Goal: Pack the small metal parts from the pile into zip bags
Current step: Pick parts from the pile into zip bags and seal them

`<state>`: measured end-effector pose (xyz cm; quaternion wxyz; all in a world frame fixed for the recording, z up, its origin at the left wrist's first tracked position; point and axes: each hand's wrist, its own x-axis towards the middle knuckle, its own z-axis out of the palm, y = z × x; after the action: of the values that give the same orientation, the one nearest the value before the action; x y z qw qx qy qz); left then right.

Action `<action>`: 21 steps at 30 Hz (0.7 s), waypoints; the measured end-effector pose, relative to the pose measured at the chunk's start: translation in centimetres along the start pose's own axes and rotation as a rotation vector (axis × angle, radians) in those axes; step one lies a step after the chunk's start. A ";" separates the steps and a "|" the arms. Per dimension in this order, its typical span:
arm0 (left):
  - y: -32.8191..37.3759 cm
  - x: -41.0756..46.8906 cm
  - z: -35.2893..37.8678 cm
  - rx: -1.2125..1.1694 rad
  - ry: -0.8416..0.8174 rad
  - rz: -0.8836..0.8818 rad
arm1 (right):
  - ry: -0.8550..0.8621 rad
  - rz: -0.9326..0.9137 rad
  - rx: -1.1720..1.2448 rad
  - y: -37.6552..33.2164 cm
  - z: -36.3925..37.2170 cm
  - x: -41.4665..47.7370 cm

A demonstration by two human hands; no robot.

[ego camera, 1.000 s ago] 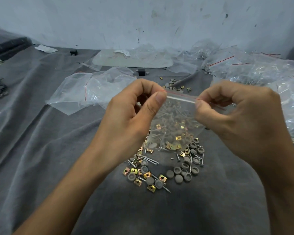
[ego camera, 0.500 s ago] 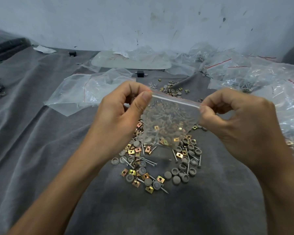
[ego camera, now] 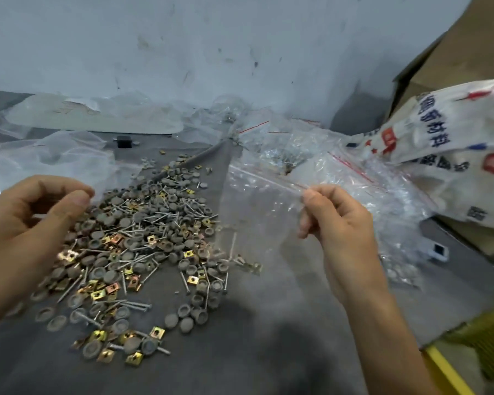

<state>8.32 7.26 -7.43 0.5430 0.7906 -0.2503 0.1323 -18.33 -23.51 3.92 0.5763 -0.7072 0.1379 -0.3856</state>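
Note:
A wide pile of small metal parts [ego camera: 143,240] lies on the grey cloth: grey round caps, gold square clips and thin screws. My right hand [ego camera: 334,220] pinches the top corner of a clear zip bag [ego camera: 257,212] to the right of the pile. The bag hangs down from that corner. Only a few screws and clips show near the bag's bottom. My left hand [ego camera: 32,218] hovers over the pile's left edge. Its fingers are curled, thumb against forefinger, and I see nothing in it.
Empty clear bags [ego camera: 46,158] lie at the back left. More clear red-striped bags [ego camera: 382,201] are heaped at the right. A printed white woven sack [ego camera: 451,143] and a cardboard box [ego camera: 468,47] stand at the far right. The grey wall is close behind.
My left hand has let go of the bag and the hands have moved apart. The bag now hangs from my right hand alone. The view has swung right and closer.

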 end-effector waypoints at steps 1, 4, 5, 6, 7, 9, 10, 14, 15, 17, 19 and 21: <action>-1.2 0.4 -0.2 0.004 -0.009 -0.012 | 0.080 0.061 0.027 0.7 -1.8 0.5; -2.3 1.2 -0.4 -0.009 -0.007 -0.094 | 0.378 0.244 0.101 3.1 -7.8 2.4; -2.1 1.1 -0.6 -0.018 -0.011 -0.125 | 0.471 0.299 0.123 3.9 -9.7 3.0; -1.8 1.0 -0.7 -0.021 -0.015 -0.136 | 0.556 0.343 0.141 4.7 -11.5 3.5; -1.3 0.8 -0.7 -0.019 -0.013 -0.129 | 0.623 0.379 0.149 5.5 -12.8 4.0; -0.4 0.4 -0.9 -0.005 -0.013 -0.105 | 0.683 0.407 0.144 6.7 -14.2 4.2; 0.0 0.3 -1.2 0.007 -0.013 -0.098 | 0.685 0.401 0.118 7.1 -14.0 4.0; 2.3 0.5 -2.7 0.036 -0.007 -0.115 | 0.418 0.316 -0.109 7.4 -9.8 2.3; 2.8 0.6 -3.0 0.053 0.003 -0.109 | 0.296 0.276 -0.139 7.2 -7.9 1.8; 3.3 0.7 -3.6 0.209 0.029 -0.094 | 0.072 0.194 -0.191 6.7 -3.7 0.8; 2.8 0.9 -3.9 0.457 -0.035 -0.152 | -0.107 0.138 -0.216 6.3 0.8 0.0; 2.5 0.9 -3.8 0.642 -0.191 -0.277 | -0.253 0.108 -0.214 6.2 4.6 -0.4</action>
<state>7.95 9.87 -3.56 0.2539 0.9560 -0.1362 0.0552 -13.82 -21.85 -2.14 0.5302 -0.7990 0.1425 -0.2452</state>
